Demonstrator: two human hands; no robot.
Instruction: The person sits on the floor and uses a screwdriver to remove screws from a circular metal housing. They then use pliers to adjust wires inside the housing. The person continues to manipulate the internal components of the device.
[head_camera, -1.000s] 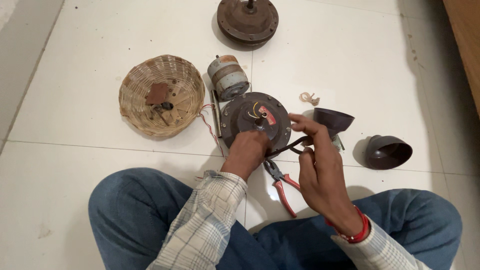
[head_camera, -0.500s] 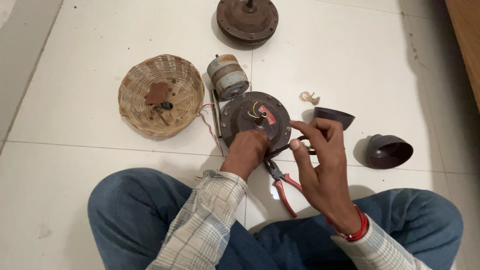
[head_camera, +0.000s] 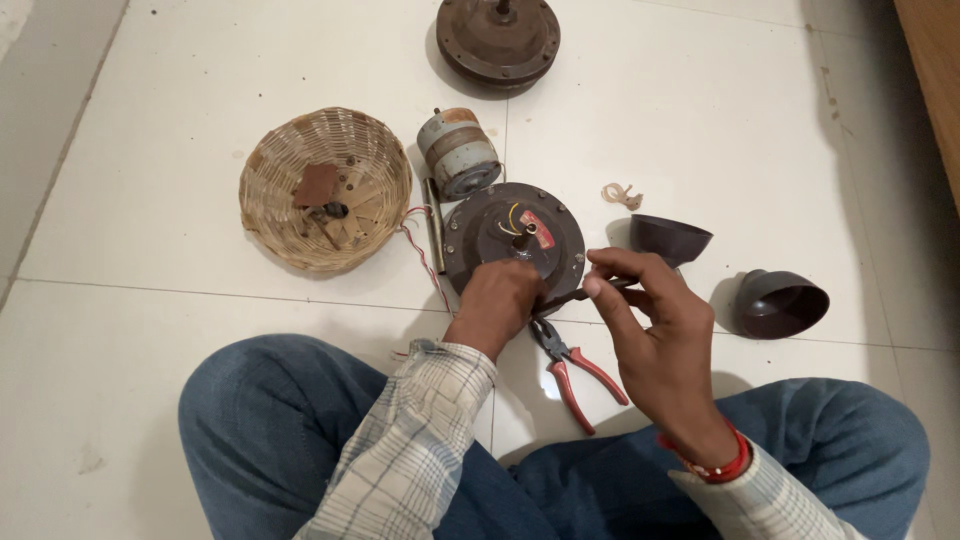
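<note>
Dark round metal motor cover (head_camera: 505, 235) is gripped at its near edge by the left hand (head_camera: 500, 300). A thin dark tool (head_camera: 570, 296) is pinched in the right hand (head_camera: 650, 320), just beside that cover. Red-handled pliers (head_camera: 575, 365) are laid near it.

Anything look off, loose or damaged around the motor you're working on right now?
The round motor housing has red and yellow wires poking from its centre, and thin red-and-white wires trail loose across the floor on its left. The left hand rests on it; the right hand holds a thin dark tool. Nothing looks spilled.

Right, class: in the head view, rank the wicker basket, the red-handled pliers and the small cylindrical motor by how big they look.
1. Wicker basket, clearly largest.
2. Red-handled pliers and small cylindrical motor: too alike to rank; the pliers are longer but thinner, and nearer the camera.
</note>
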